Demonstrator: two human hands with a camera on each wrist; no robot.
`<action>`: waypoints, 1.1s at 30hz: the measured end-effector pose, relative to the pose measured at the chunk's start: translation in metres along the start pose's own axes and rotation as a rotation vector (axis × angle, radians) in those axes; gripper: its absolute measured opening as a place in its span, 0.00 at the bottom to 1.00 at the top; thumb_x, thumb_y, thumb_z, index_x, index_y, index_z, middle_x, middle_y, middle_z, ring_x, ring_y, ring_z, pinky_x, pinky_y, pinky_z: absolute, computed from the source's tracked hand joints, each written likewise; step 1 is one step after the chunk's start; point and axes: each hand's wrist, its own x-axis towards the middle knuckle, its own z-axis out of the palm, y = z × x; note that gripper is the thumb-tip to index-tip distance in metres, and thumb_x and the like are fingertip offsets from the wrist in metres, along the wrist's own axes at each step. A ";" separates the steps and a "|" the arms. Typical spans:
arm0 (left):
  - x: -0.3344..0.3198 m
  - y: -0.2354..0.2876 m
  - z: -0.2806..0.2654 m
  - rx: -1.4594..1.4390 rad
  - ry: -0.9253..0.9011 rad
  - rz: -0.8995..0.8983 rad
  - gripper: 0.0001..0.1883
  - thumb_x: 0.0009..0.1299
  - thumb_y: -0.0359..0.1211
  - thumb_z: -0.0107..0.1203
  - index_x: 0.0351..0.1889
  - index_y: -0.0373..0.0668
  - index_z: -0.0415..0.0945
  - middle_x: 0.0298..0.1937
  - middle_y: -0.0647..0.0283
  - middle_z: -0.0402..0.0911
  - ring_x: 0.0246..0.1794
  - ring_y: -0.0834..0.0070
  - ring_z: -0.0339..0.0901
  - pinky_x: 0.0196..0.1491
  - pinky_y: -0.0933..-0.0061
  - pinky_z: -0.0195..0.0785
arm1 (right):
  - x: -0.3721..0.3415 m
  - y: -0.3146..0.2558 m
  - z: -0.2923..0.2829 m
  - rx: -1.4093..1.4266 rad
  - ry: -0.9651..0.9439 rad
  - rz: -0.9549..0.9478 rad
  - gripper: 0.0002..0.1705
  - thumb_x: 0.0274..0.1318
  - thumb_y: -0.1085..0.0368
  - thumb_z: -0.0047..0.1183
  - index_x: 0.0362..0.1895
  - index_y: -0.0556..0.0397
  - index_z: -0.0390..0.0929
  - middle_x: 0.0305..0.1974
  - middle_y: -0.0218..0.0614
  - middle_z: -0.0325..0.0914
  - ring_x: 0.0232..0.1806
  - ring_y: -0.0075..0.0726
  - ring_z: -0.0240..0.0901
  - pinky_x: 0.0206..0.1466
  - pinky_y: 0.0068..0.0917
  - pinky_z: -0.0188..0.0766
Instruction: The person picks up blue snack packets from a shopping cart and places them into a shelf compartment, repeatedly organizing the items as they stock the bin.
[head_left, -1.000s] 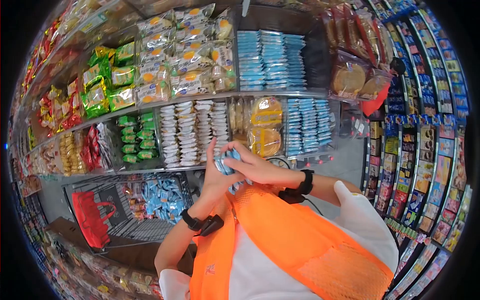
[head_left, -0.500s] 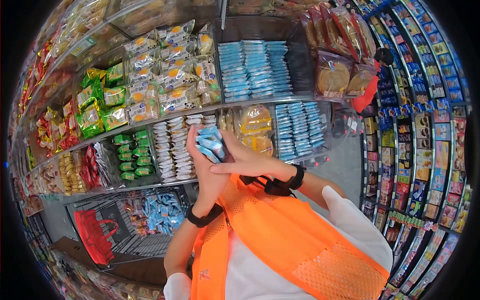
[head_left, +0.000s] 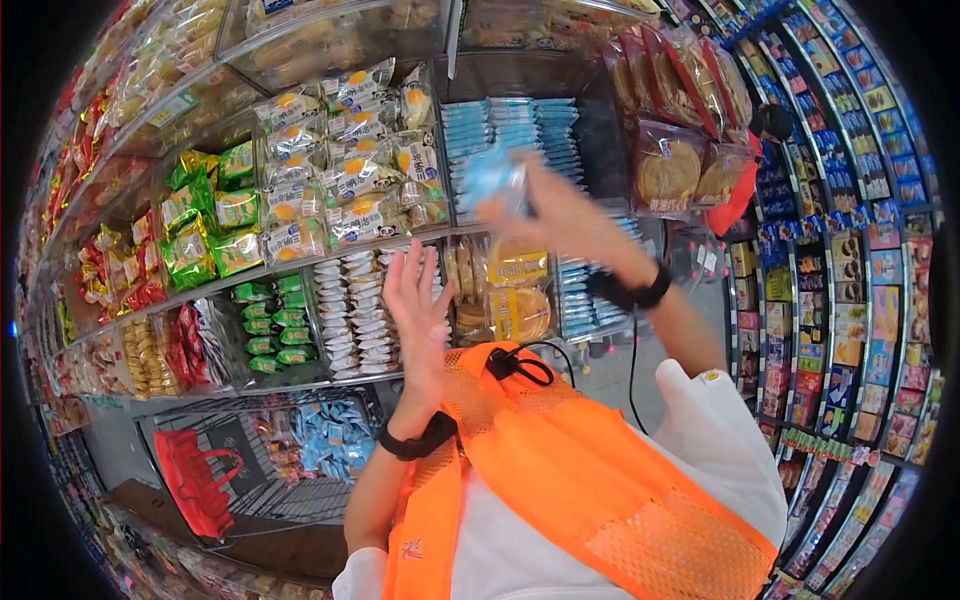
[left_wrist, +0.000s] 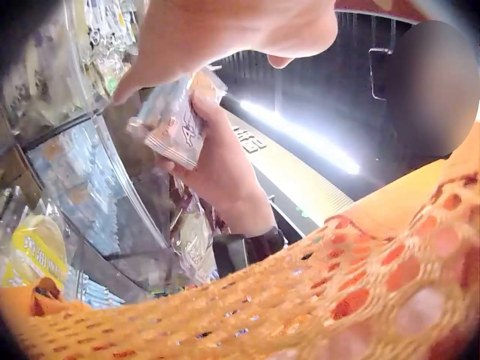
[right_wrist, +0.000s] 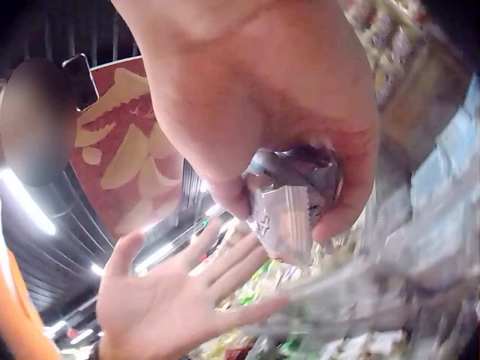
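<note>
L hand (head_left: 415,310) free, fingers spread, nr white pkts (head_left: 345,300); R hand (head_left: 565,220) up by top blue stack (head_left: 555,130), fingers curled round blurry blue pkts (head_left: 492,182); clear bin edge (left_wrist: 130,184) fronts stack, w/ panda-print bags (head_left: 355,170) left, round-cake bags (head_left: 668,168) right.

Head view: illumination bright and even; the outer shelves of colourful boxed goods (head_left: 880,300) bow with wide-angle distortion, and the corners fall to black. Motion blur smears the right hand (head_left: 562,215) and its blue-and-white plastic packets (head_left: 493,182). Left wrist view: a long white strip lamp (left_wrist: 300,136) glares overexposed against the dark ceiling (left_wrist: 322,79). Right wrist view: white tubular lights (right_wrist: 28,202) shine at left; the clear plastic shelf edge (right_wrist: 360,289) is blurred.
</note>
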 end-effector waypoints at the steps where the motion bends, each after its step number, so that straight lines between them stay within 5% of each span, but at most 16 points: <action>1: 0.001 -0.001 -0.014 -0.005 -0.047 -0.056 0.48 0.67 0.57 0.56 0.78 0.45 0.45 0.77 0.51 0.54 0.77 0.56 0.55 0.74 0.56 0.52 | 0.015 0.007 -0.021 0.031 0.093 -0.048 0.39 0.62 0.43 0.58 0.63 0.59 0.61 0.39 0.51 0.81 0.44 0.60 0.80 0.48 0.45 0.77; 3: 0.000 -0.008 -0.035 -0.001 -0.113 -0.170 0.36 0.71 0.51 0.53 0.71 0.41 0.59 0.66 0.53 0.71 0.65 0.60 0.72 0.68 0.60 0.62 | 0.044 0.046 -0.053 -0.522 0.100 0.074 0.39 0.62 0.45 0.58 0.63 0.61 0.60 0.47 0.52 0.81 0.50 0.55 0.80 0.48 0.43 0.78; 5: -0.008 -0.011 -0.048 0.046 -0.156 -0.283 0.32 0.71 0.43 0.53 0.70 0.41 0.60 0.63 0.54 0.73 0.62 0.62 0.74 0.66 0.62 0.63 | 0.073 0.116 -0.062 -1.013 0.069 0.092 0.41 0.59 0.43 0.59 0.62 0.60 0.61 0.45 0.53 0.82 0.49 0.57 0.80 0.48 0.46 0.78; 10: -0.033 -0.025 -0.064 0.109 -0.164 -0.420 0.25 0.72 0.36 0.51 0.67 0.41 0.63 0.58 0.54 0.77 0.57 0.65 0.77 0.62 0.65 0.66 | 0.124 0.201 -0.048 -1.114 -0.290 0.305 0.39 0.47 0.40 0.66 0.56 0.52 0.73 0.47 0.43 0.83 0.48 0.56 0.80 0.50 0.48 0.77; 14: -0.047 -0.031 -0.076 0.064 -0.111 -0.503 0.23 0.71 0.27 0.50 0.65 0.39 0.65 0.56 0.54 0.77 0.56 0.67 0.77 0.61 0.67 0.67 | 0.143 0.220 -0.044 -1.317 -0.386 0.271 0.44 0.39 0.47 0.73 0.60 0.54 0.73 0.46 0.46 0.82 0.51 0.60 0.78 0.45 0.45 0.78; 22: -0.050 -0.039 -0.093 0.021 0.042 -0.558 0.19 0.72 0.29 0.49 0.60 0.37 0.69 0.54 0.55 0.78 0.54 0.68 0.78 0.58 0.71 0.67 | 0.123 0.235 -0.036 -0.951 -0.131 0.289 0.45 0.39 0.59 0.77 0.63 0.48 0.68 0.60 0.55 0.67 0.51 0.59 0.79 0.50 0.48 0.81; 29: -0.059 -0.042 -0.100 0.064 0.044 -0.598 0.18 0.72 0.30 0.47 0.60 0.37 0.70 0.54 0.56 0.78 0.54 0.68 0.78 0.57 0.72 0.67 | 0.117 0.223 -0.015 -1.008 0.115 0.315 0.44 0.41 0.59 0.75 0.62 0.52 0.65 0.56 0.55 0.70 0.50 0.61 0.79 0.48 0.47 0.81; 33: -0.075 -0.036 -0.110 0.093 0.021 -0.623 0.18 0.74 0.35 0.50 0.60 0.42 0.71 0.56 0.60 0.79 0.58 0.71 0.77 0.58 0.71 0.67 | 0.115 0.277 -0.026 -1.012 -0.071 0.217 0.33 0.46 0.50 0.69 0.53 0.53 0.75 0.47 0.50 0.77 0.53 0.56 0.75 0.55 0.48 0.73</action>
